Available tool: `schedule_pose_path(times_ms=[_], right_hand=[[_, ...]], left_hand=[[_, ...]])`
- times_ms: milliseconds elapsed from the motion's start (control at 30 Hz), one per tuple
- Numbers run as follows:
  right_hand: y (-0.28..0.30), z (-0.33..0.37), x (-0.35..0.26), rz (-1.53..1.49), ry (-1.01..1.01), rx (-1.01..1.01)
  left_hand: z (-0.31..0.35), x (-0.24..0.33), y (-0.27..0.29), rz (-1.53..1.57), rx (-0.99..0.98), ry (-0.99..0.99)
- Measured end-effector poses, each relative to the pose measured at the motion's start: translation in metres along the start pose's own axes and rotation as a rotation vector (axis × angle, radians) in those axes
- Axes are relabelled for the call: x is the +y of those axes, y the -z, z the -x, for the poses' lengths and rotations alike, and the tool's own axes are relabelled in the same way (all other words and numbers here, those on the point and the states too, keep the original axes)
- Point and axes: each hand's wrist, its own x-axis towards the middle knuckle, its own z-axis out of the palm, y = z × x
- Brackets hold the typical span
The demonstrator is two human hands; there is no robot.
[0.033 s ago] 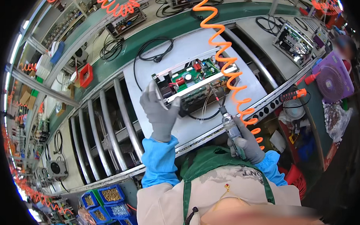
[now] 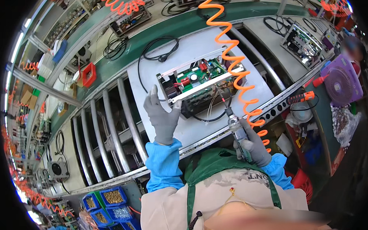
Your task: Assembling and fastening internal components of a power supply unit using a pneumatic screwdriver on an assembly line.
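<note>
An open metal chassis (image 2: 191,93) with a green circuit board (image 2: 205,75) lies on a white board (image 2: 248,97). My left hand (image 2: 163,117), in a grey glove, is at the chassis's left end. Its fingers are spread and its thumb is by the front left corner; contact with the metal is hard to make out. My right hand (image 2: 253,146), gloved too, is wrapped round a power screwdriver (image 2: 238,131). The long bit points up at the chassis's front right part, beside loose thin wires; where its tip meets the chassis is unclear.
An orange coiled hose (image 2: 240,74) hangs across the chassis's right end. A black cable (image 2: 140,70) curls behind it. Metal rollers (image 2: 113,133) run left of the white board. Blue bins (image 2: 114,196) of small hardware stand lower left. At right are a purple fan (image 2: 337,83) and an orange-handled tool (image 2: 303,97).
My left hand has eased back slightly from the chassis's left end, its fingers a little more apart. The right hand and the screwdriver stay nearly where they were.
</note>
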Motion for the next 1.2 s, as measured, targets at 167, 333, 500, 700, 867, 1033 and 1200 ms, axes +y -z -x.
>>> schedule_pose_path(times_ms=[167,333,500,700,867,1033,1200], right_hand=[[0.008,-0.008,0.001,0.128,-0.042,-0.026],[0.022,-0.008,0.002,0.076,-0.031,-0.113],[0.043,-0.004,-0.007,0.006,-0.12,-0.207],[0.066,-0.006,0.003,-0.041,-0.253,-0.289],[0.06,-0.013,-0.001,0.054,-0.275,-0.341],[0.045,-0.02,0.015,-0.015,-0.286,-0.451],[0.026,-0.032,0.044,-0.235,-0.408,-0.641]], left_hand=[[0.019,-0.012,-0.007,0.09,-0.106,0.07],[0.005,0.005,-0.002,-0.055,-0.064,0.036],[-0.029,-0.004,0.003,-0.157,-0.443,-0.068],[-0.041,-0.03,-0.007,0.296,-0.619,0.216],[-0.039,-0.021,-0.004,0.316,-0.577,0.195],[-0.016,-0.053,-0.014,0.293,-0.402,0.017],[0.015,-0.025,0.015,0.226,-0.343,-0.062]])
